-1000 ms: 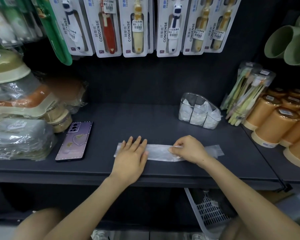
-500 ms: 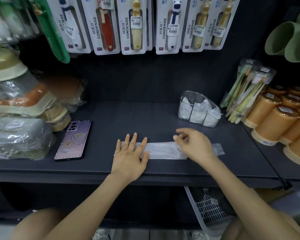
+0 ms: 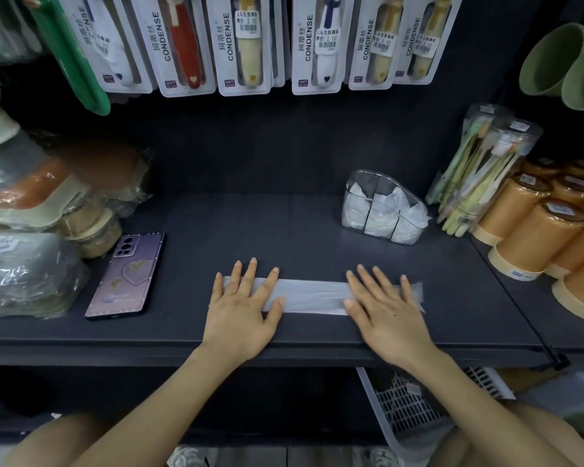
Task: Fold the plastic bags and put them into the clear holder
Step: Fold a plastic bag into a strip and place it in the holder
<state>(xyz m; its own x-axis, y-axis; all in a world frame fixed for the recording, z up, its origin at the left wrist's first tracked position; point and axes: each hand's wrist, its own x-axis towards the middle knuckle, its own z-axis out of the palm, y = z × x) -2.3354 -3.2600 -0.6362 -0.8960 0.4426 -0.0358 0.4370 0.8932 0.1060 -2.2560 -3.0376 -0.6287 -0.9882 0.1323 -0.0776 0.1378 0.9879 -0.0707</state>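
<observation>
A long strip-folded translucent plastic bag (image 3: pixel 312 294) lies along the front of the dark flat shelf (image 3: pixel 250 224). The left hand (image 3: pixel 241 313) rests flat on its left end, the right hand (image 3: pixel 386 313) on its right end. Behind and right of the bag stands the clear plastic holder (image 3: pixel 383 183), folded bags (image 3: pixel 354 208) inside. A purple-cased rectangular phone (image 3: pixel 125 274) lies well left.

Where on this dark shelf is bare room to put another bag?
Widest bare patch: the dark shelf behind the left hand, between the purple phone and the clear plastic holder. A smaller one lies between the right hand and the orange cups. Wrapped packages crowd the left end.
</observation>
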